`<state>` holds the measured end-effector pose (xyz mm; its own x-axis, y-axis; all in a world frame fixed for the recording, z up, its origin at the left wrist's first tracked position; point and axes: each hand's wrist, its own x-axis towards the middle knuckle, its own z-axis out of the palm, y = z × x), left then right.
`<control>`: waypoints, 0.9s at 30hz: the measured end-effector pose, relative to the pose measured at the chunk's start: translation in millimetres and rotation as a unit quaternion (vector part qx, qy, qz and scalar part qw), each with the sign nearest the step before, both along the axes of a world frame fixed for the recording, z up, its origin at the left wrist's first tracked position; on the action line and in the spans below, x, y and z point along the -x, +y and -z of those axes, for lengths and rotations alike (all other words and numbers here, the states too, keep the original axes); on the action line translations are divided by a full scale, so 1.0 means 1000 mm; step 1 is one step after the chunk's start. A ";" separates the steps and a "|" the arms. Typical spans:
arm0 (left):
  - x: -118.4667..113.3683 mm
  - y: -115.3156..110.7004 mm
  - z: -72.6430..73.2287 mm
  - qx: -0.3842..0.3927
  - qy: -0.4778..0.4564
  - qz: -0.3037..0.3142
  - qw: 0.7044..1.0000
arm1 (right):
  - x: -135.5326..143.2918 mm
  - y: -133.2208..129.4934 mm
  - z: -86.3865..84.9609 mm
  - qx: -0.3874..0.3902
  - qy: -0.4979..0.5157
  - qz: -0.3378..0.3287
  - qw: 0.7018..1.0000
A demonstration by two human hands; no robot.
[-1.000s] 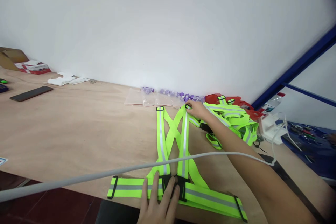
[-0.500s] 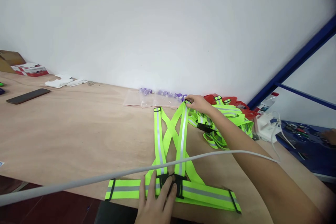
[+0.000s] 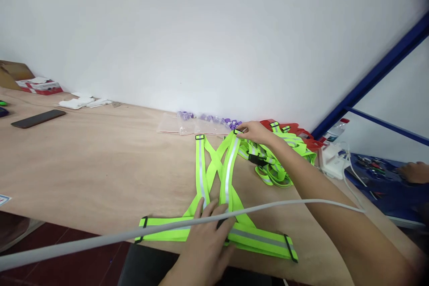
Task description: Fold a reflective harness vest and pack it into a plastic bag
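lime-green webbing with grey reflective stripes forms the harness (image 3: 231,161), which lies flat near the front edge of the wooden tabletop (image 3: 117,165). at its left end we note a black slider (image 3: 144,229) on the lower band. next along, we place the left hand (image 3: 209,232) palm down over the middle of that band. its fingers are slightly spread and press from above; the black buckle (image 3: 220,223) is mostly hidden beneath them. a white cable (image 3: 157,228) passes across the view in front of this hand. further right, we pinch the far slider (image 3: 236,131) with the right hand (image 3: 256,134), thumb and fingers in a narrow grip. we judge the step in hand to be straightening the upright straps. any further adjustment calls for steady pressure at the buckle and light tension at the far slider. rightmost, we find the strap pile (image 3: 275,170) beside the right forearm, then another person's hand (image 3: 415,172).
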<state>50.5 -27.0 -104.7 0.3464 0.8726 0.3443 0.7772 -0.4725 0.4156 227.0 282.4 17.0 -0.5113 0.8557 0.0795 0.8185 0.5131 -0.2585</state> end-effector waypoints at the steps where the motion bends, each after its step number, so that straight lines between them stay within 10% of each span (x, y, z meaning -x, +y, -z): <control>1: -0.002 0.004 0.000 0.012 -0.001 0.005 1.000 | 0.001 -0.002 -0.001 -0.001 -0.006 -0.004 1.000; 17: -0.004 -0.002 0.013 0.082 -0.091 -0.005 0.992 | 0.002 0.013 0.001 0.002 -0.043 -0.022 0.999; 27: -0.002 0.006 0.013 0.115 -0.057 0.007 0.992 | 0.009 0.033 0.030 0.041 -0.070 -0.023 0.996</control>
